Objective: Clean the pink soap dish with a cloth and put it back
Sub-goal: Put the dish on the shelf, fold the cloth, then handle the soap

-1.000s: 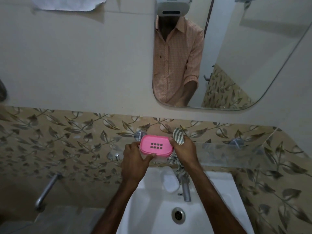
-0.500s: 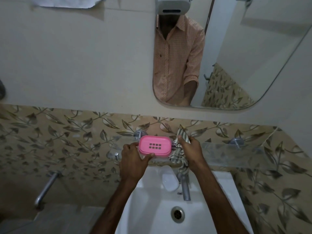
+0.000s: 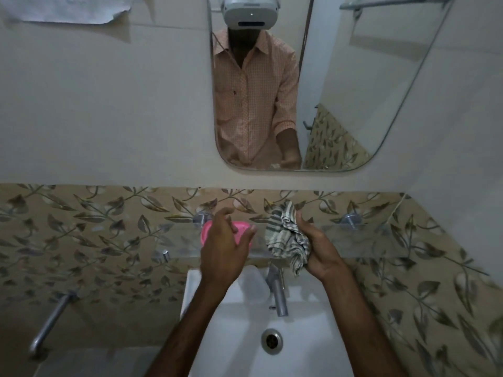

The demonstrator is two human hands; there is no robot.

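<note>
The pink oval plastic soap dish (image 3: 209,232) rests on the clear glass shelf (image 3: 351,240) above the white ceramic basin (image 3: 304,346); the left hand (image 3: 226,244) hovers in front of it with fingers spread apart, hiding most of the dish; the right hand (image 3: 317,250) has its fingers clamped on the crumpled striped grey-and-white cloth (image 3: 287,236), just right of the dish; a chrome tap (image 3: 277,291) stands below, beside a translucent plastic lid (image 3: 251,287) on the basin's rim.
</note>
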